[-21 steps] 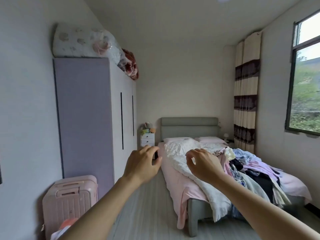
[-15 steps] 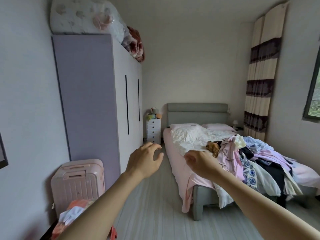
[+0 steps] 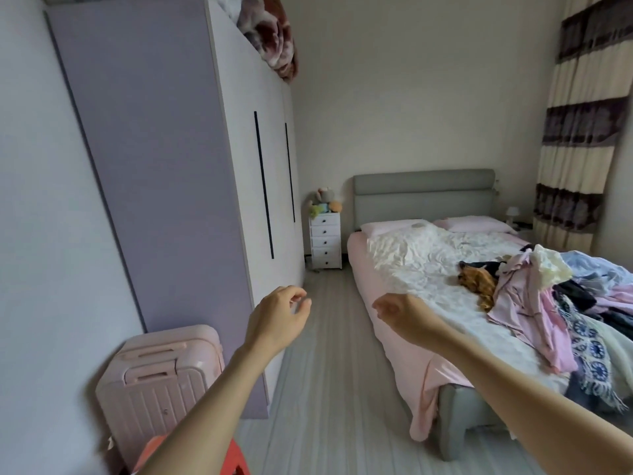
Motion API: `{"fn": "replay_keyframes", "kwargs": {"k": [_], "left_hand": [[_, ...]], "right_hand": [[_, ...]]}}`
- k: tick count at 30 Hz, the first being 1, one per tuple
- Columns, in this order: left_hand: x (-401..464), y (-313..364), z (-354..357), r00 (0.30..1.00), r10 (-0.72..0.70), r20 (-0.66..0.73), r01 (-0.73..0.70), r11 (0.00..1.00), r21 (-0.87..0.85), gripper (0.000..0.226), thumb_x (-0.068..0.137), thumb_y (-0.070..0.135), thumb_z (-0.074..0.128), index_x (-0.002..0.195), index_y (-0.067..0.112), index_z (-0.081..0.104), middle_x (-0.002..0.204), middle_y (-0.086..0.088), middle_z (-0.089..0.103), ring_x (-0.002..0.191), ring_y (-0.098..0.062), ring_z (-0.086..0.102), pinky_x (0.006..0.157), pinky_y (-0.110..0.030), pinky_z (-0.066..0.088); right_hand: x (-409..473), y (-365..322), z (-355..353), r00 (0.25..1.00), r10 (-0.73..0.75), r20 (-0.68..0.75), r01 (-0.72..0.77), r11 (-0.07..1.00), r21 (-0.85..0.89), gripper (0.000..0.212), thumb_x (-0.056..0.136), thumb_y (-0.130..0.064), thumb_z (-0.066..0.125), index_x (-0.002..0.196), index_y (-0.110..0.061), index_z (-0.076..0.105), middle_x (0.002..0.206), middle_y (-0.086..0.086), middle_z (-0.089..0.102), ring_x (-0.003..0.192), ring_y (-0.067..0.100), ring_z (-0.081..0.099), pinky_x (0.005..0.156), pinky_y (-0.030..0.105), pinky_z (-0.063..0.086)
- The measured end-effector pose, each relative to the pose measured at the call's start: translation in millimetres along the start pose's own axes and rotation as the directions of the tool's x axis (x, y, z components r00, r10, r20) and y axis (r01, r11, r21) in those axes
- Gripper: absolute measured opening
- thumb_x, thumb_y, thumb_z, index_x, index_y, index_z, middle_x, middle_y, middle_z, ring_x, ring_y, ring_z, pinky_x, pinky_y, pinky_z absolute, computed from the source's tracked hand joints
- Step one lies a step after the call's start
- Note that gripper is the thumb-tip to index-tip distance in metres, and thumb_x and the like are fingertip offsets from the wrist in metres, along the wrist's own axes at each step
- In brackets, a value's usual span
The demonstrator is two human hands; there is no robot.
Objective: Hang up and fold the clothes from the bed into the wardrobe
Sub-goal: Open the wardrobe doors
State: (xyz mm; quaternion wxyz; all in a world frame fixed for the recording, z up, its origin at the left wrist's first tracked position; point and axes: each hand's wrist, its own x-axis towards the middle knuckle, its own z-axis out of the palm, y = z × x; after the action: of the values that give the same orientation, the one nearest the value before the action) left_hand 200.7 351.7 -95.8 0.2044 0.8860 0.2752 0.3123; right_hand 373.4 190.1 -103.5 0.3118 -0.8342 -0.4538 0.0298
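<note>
While the heap of mixed clothes [image 3: 561, 303] lies untouched on the far side of the grey-framed bed with its pink sheet [image 3: 404, 323], the head view has swung leftward over the last half second, so the tall white-fronted wardrobe with a lilac side panel [image 3: 239, 166] now fills the left of the frame and the window has slipped out of sight. That turn suggests the person is heading for the wardrobe first, probably to open its closed doors before any garment is lifted. The left hand [image 3: 275, 320] hangs in mid-air with fingers loosely curled, holding nothing, nearer the wardrobe. The right hand [image 3: 399, 315] floats near the bed's edge, likewise relaxed and empty. A pale pink hard-shell suitcase [image 3: 161, 382] stands against the wardrobe's side.
</note>
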Motion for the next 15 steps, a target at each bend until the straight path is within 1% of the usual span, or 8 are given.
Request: {"fn": "replay_keyframes", "kwargs": {"k": [4, 7, 9, 11, 13, 15], "left_hand": [[69, -33, 41, 0.999, -0.042, 0.015, 0.043, 0.996, -0.072, 0.02, 0.091, 0.028, 0.053, 0.106, 0.022, 0.064, 0.107, 0.011, 0.063, 0.087, -0.003, 0.054, 0.073, -0.019, 0.038], [121, -63, 76, 0.998, -0.058, 0.016, 0.059, 0.992, -0.108, 0.02, 0.091, 0.027, 0.053, 0.107, 0.021, 0.064, 0.107, 0.01, 0.064, 0.087, -0.004, 0.056, 0.076, -0.019, 0.041], [163, -82, 100, 0.998, -0.065, 0.026, 0.068, 0.992, -0.108, 0.02, 0.091, 0.026, 0.053, 0.108, 0.021, 0.064, 0.107, 0.009, 0.064, 0.089, -0.005, 0.057, 0.078, -0.021, 0.044], [218, -99, 124, 0.996, -0.085, 0.023, 0.087, 0.991, -0.104, 0.02, 0.091, 0.025, 0.053, 0.108, 0.02, 0.063, 0.108, 0.008, 0.063, 0.09, -0.007, 0.057, 0.081, -0.022, 0.045], [271, -110, 137, 0.993, -0.118, -0.002, 0.117, 0.985, -0.123, 0.019, 0.091, 0.024, 0.053, 0.107, 0.02, 0.063, 0.108, 0.009, 0.063, 0.091, -0.008, 0.057, 0.082, -0.023, 0.046], [325, -118, 147, 0.99, -0.137, -0.032, 0.131, 0.983, -0.13, 0.019, 0.091, 0.023, 0.053, 0.107, 0.02, 0.063, 0.107, 0.009, 0.063, 0.09, -0.008, 0.057, 0.081, -0.022, 0.045]], "right_hand": [[82, 23, 20, 1.0, 0.0, 0.027, -0.001, 1.0, 0.017, 0.024, 0.095, -0.018, 0.046, 0.106, -0.013, 0.067, 0.1, 0.002, 0.068, 0.093, 0.018, 0.061, 0.082, 0.028, 0.047], [151, 47, 40, 0.999, 0.006, 0.035, -0.007, 1.0, 0.023, 0.025, 0.095, -0.019, 0.045, 0.107, -0.015, 0.066, 0.101, -0.002, 0.065, 0.09, 0.013, 0.057, 0.076, 0.023, 0.041], [203, 64, 54, 0.999, -0.009, 0.044, 0.006, 0.999, 0.047, 0.023, 0.096, -0.018, 0.045, 0.1, -0.016, 0.067, 0.094, -0.005, 0.063, 0.088, 0.013, 0.056, 0.074, 0.021, 0.038], [263, 82, 67, 0.997, -0.032, 0.072, 0.027, 0.997, 0.067, 0.023, 0.096, -0.016, 0.044, 0.091, -0.02, 0.067, 0.086, -0.01, 0.059, 0.088, 0.014, 0.056, 0.074, 0.022, 0.039], [319, 97, 71, 0.993, -0.044, 0.11, 0.035, 0.996, 0.083, 0.024, 0.096, -0.018, 0.044, 0.1, -0.016, 0.067, 0.09, -0.007, 0.061, 0.092, 0.016, 0.059, 0.078, 0.024, 0.043], [377, 108, 67, 0.992, -0.066, 0.11, 0.058, 0.996, 0.073, 0.025, 0.096, -0.019, 0.043, 0.107, -0.015, 0.065, 0.098, -0.003, 0.065, 0.096, 0.016, 0.06, 0.079, 0.025, 0.044]]}}
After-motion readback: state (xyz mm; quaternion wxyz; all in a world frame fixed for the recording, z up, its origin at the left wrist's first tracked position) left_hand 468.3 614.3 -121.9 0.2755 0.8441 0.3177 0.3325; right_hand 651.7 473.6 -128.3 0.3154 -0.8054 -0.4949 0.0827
